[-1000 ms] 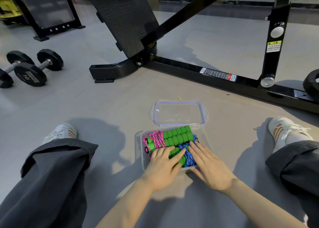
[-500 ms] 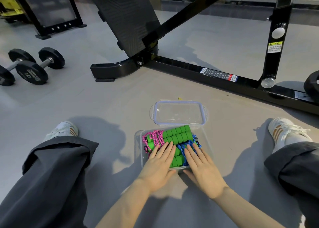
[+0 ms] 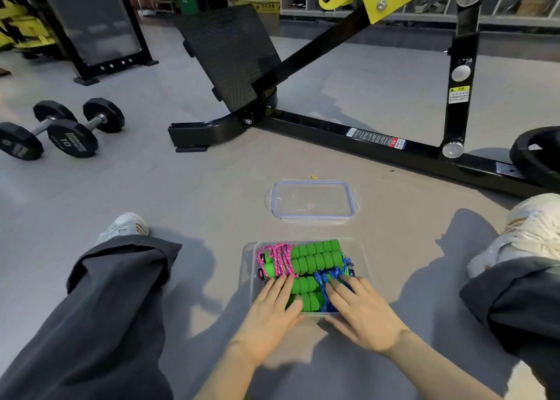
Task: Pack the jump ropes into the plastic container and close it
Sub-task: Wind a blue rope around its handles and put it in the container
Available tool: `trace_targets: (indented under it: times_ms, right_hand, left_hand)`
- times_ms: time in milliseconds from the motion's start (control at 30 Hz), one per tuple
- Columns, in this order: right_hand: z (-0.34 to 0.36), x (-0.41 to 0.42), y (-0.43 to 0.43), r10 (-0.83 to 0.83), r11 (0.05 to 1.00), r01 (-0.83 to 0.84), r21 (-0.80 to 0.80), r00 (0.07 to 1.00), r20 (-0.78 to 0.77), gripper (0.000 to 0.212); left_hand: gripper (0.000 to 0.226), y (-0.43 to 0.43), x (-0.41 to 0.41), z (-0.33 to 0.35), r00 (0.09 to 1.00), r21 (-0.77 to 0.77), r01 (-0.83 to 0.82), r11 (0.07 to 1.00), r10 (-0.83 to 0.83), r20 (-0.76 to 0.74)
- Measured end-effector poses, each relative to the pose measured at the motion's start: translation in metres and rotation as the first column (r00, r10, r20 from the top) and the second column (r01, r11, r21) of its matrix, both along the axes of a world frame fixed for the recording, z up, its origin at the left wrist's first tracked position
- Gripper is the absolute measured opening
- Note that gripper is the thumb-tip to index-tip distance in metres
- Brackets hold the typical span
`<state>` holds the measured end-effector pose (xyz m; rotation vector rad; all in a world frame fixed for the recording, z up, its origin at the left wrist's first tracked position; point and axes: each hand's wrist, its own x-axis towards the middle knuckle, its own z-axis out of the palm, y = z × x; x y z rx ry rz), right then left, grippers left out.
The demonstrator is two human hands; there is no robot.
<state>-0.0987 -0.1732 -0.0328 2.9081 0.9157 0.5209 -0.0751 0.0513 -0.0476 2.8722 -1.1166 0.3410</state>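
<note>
Grey gym floor point(image 3: 212, 187), person seated on it with legs apart; dark trouser legs at lower left point(image 3: 100, 308) and lower right point(image 3: 521, 302), a pale shoe at each point(image 3: 127, 227) point(image 3: 533, 227).

Clear plastic container point(image 3: 249, 266) sits on the floor between the legs, lower centre of frame, open at the top; jump ropes point(image 3: 315, 257) lie inside it, green foam handles side by side in rows; pink cord point(image 3: 277, 258) bundled at the container's left end, blue cord point(image 3: 331, 278) at its right and near side.

Lid point(image 3: 313, 199) lies flat on the floor just beyond the container, apart from it, centre of frame.

Left hand point(image 3: 272, 311) rests palm down on the near handles; fingers straight, slightly spread, tips at the pink cord. Right hand point(image 3: 360, 314) rests palm down on the blue cord; fingers straight and spread. Neither hand curls round anything; both heels overlap the container's near rim.

Background: two black dumbbells point(image 3: 69, 126) at left; black machine frame point(image 3: 363, 136) across the upper frame, with a tilted footplate point(image 3: 233, 54); black weight plate point(image 3: 536, 154) at right edge.
</note>
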Motion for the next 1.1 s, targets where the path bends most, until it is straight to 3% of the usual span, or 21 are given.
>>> trace_targets:
  times_ms: [100,233,300,367,467,600,833,1033,1100]
  right_hand:
    - [0.015,-0.012,0.003,0.019,0.994,-0.015,0.108,0.999,-0.041,0.036]
    - [0.029,-0.002,0.019,-0.128,0.966,0.146,0.215,0.987,-0.092,0.044]
    - [0.031,0.013,0.027,-0.242,0.948,0.286,0.142,0.933,-0.266,0.055]
    - [0.029,0.025,0.032,-0.308,0.937,0.347,0.045,0.878,-0.367,0.070]
    - [0.006,0.027,0.030,-0.239,0.941,0.316,0.121,0.875,-0.422,0.085]
    - [-0.005,0.026,0.015,-0.152,0.933,0.305,0.193,0.817,-0.557,0.087]
    - [-0.011,0.027,0.015,-0.169,0.931,0.307,0.195,0.839,-0.517,0.081]
    - [-0.002,0.023,0.029,-0.380,0.898,0.440,0.004,0.779,-0.499,0.066]
    - [-0.002,0.019,0.033,-0.423,0.877,0.480,-0.018,0.754,-0.503,0.070]
  left_hand:
    - [0.028,0.004,-0.018,0.004,0.999,0.046,0.043,0.998,-0.043,-0.006]
    - [0.049,0.000,-0.030,0.017,0.998,-0.039,-0.006,0.999,0.003,-0.057]
    - [0.052,-0.010,-0.024,0.025,0.995,-0.137,-0.091,0.986,0.082,-0.064]
    - [0.059,-0.023,-0.012,0.031,0.951,-0.148,-0.271,0.951,0.241,-0.194]
    - [0.071,-0.034,0.000,0.022,0.877,-0.057,-0.403,0.913,0.368,-0.308]
    - [0.068,-0.037,0.001,0.003,0.885,-0.052,-0.410,0.911,0.384,-0.262]
    - [0.071,-0.041,0.007,-0.008,0.876,-0.077,-0.443,0.893,0.413,-0.249]
    - [0.078,-0.045,0.001,0.002,0.874,-0.047,-0.428,0.903,0.400,-0.275]
    - [0.078,-0.045,-0.002,0.006,0.876,-0.029,-0.422,0.906,0.399,-0.272]
